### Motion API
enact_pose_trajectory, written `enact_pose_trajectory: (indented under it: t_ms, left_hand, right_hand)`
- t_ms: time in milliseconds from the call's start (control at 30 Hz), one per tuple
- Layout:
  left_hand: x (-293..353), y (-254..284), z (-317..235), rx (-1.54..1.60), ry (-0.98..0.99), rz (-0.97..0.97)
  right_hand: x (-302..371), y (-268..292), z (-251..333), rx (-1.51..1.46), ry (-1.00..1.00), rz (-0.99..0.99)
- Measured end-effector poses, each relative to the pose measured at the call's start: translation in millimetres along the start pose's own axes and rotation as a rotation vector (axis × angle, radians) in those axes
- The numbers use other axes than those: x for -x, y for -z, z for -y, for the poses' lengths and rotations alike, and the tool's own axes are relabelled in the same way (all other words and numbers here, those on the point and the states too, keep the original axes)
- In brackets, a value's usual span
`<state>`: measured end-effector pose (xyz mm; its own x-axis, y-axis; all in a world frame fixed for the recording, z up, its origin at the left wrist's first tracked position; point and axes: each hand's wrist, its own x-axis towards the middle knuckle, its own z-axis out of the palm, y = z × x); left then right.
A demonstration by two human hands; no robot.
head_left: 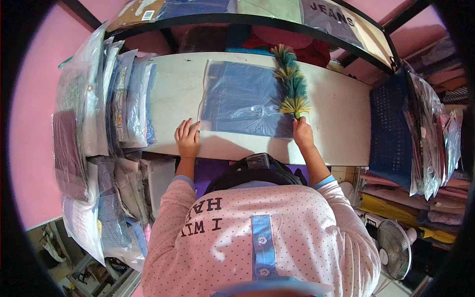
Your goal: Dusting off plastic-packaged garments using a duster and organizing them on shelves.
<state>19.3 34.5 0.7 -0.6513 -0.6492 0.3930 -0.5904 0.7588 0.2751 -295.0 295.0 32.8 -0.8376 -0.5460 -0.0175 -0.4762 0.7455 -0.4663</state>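
Note:
My right hand (303, 132) is closed round the lower end of a fluffy duster (292, 81), dark green with yellow bands. The duster lies along or just over the right edge of a folded blue garment in a clear plastic bag (242, 96); I cannot tell whether it touches. This bag rests flat on the white table (341, 109). Beside its lower left corner, my left hand (188, 138) rests at the table's front with the fingers stretched out and nothing in them.
Bagged garments (131, 99) stand in a row at the table's left end. A blue perforated plastic basket (391, 123) stands at the right end, with more bagged clothes beyond it. Overhead runs a black-framed shelf (237, 19). A fan (394, 247) is low at the right.

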Motion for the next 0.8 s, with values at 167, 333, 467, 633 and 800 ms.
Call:
enact_pose_trajectory:
  t_ms: [167,333,467,633,800]
  left_hand:
    - [0,3,-1,0.033,0.007,0.032]
    - [-1,2,-2,0.03,-0.008,0.048]
    - [1,1,0,0.008,-0.003,0.055]
    - [0,0,0,0.031,-0.016,0.042]
    - [1,-1,0,0.011,-0.013,0.049]
  right_hand:
    - [54,14,-6,0.117,0.314,0.368]
    - [46,8,-34,0.035,-0.047,0.011]
    - [66,10,-23,-0.01,0.157,0.264]
    - [66,14,-38,0.129,0.045,0.193]
    - [69,1,-34,-0.071,-0.017,0.18]
